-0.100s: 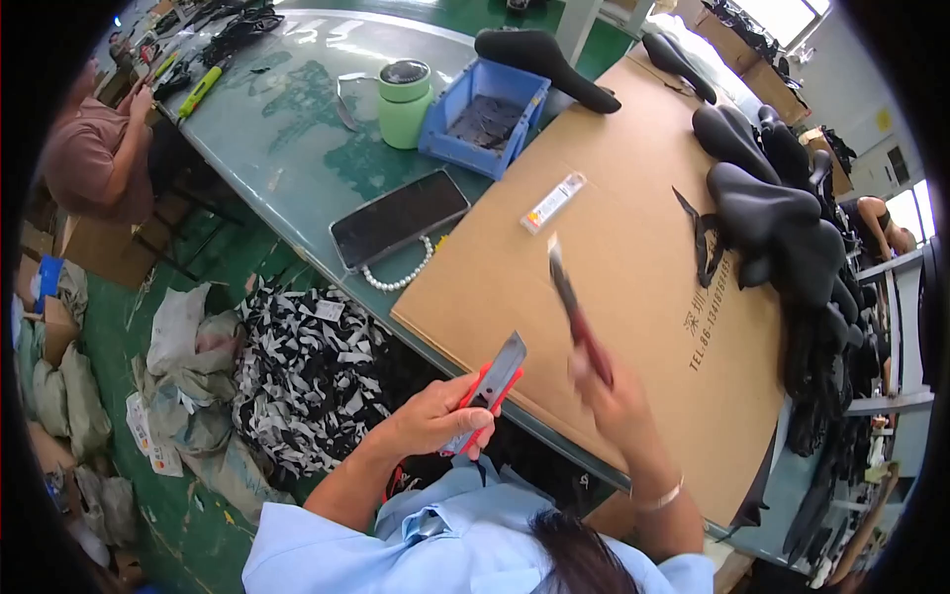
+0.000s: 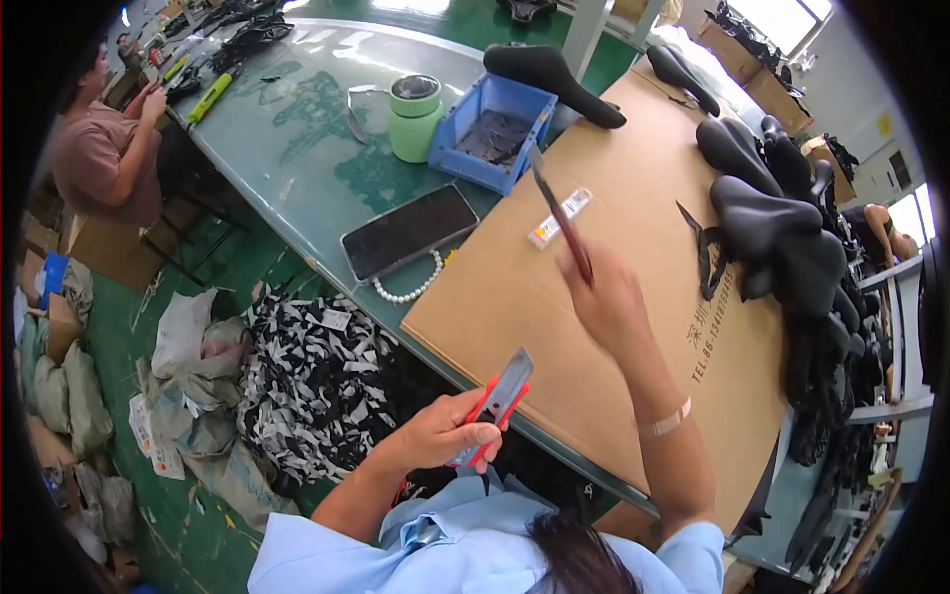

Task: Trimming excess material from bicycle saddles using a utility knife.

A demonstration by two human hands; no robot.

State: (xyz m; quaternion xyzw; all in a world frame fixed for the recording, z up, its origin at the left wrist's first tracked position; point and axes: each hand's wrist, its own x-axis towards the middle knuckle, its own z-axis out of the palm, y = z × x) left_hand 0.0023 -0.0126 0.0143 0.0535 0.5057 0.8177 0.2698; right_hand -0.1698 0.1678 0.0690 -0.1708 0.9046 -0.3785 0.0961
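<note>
My left hand (image 2: pixel 440 434) is closed around a red and grey utility knife (image 2: pixel 510 384), its wide blade end pointing up and away. It is held near the front edge of the table. My right hand (image 2: pixel 606 297) grips a slim knife-like tool with a dark red handle (image 2: pixel 574 247), raised over the cardboard. The narrow far end of this tool reaches toward the blue bin (image 2: pixel 470 166) and is slightly blurred. Just behind it, a small clear pack with a white and orange label (image 2: pixel 577 204) lies on the cardboard sheet (image 2: pixel 524 297), partly hidden.
A phone (image 2: pixel 411 233), a white bead string (image 2: pixel 411 295) and a green lidded cup (image 2: pixel 416 124) stand left of the cardboard. Black bicycle saddles (image 2: pixel 772 218) pile up at the right; another saddle (image 2: pixel 554 84) lies behind. A co-worker (image 2: pixel 109 158) sits at far left.
My right hand has moved away from me, carrying the red-handled tool toward the blue bin and over the small pack. My left hand still holds the utility knife. The view has shifted slightly.
</note>
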